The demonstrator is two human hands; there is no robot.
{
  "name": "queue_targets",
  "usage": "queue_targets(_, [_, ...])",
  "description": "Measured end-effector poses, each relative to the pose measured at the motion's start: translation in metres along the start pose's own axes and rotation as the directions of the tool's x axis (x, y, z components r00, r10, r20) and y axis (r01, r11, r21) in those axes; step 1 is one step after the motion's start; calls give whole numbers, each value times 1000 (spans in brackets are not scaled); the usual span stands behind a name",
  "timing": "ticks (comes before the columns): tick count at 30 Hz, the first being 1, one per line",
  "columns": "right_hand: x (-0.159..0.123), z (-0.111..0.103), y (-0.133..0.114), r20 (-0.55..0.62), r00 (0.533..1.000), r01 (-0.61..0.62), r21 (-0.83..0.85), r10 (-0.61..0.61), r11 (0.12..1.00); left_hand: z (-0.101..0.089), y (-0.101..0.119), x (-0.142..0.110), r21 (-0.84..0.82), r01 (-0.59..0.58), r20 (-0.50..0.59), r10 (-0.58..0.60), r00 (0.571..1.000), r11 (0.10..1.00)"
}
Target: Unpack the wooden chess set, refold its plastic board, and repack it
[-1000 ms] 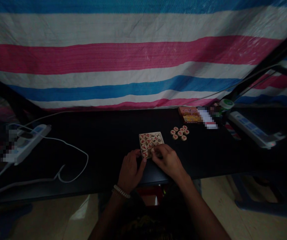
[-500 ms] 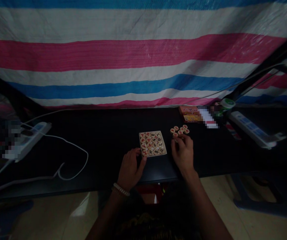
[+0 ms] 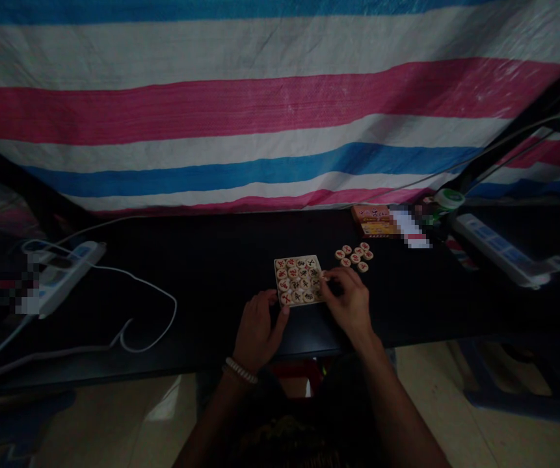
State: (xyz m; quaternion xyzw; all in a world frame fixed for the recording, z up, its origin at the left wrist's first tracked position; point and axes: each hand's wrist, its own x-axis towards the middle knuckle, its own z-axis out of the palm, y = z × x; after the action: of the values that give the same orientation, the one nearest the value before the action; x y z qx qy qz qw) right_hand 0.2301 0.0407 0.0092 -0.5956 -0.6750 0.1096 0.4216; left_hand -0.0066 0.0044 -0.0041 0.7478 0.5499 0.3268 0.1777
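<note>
A small pale square box (image 3: 276, 281) sits near the table's front edge, with xiangqi pieces (image 3: 293, 273) in rows inside, marked in red and black characters. My left hand (image 3: 256, 330) grips the box's near left corner, thumb on the front side and fingers along the left. At the right side of the box, my right hand (image 3: 350, 300) pinches one round xiangqi piece (image 3: 324, 275) between thumb and fingers. That hand partly covers the box's right column. Several loose red-marked pieces (image 3: 355, 258) lie on the table just beyond my right hand.
On the black table (image 3: 211, 260), an orange-red box (image 3: 374, 222) and a green-lidded container (image 3: 449, 199) stand at the back right. Power strips lie at the right (image 3: 499, 247) and left (image 3: 72, 273), the left one with a looping white cable (image 3: 175, 305). A striped tarp (image 3: 260, 110) hangs behind.
My right hand has moved left from the loose pieces to the box's right side, bringing a piece in its fingers. My left hand stays at the box corner. The view has shifted slightly.
</note>
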Motion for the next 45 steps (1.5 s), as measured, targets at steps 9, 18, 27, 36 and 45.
queue_targets(9, [7,-19,46,-112,994,-40,-329,3,944,-1,2,2,14,-25,2,25,1000,1000])
queue_targets(18, [22,42,-35,293,950,101,33,-106,994,0,1,1,18,-16,-7,16,1000,1000])
queue_targets(27, [24,3,20,48,999,6,-148,1,989,-1,3,0,8,-15,0,15,1000,1000])
queue_targets(36, [27,0,35,-41,996,59,-279,-74,958,0,2,1,12,-22,14,22,1000,1000])
queue_targets(45, [53,62,-27,360,906,234,12,-222,972,0,0,2,23,-35,-7,36,999,999])
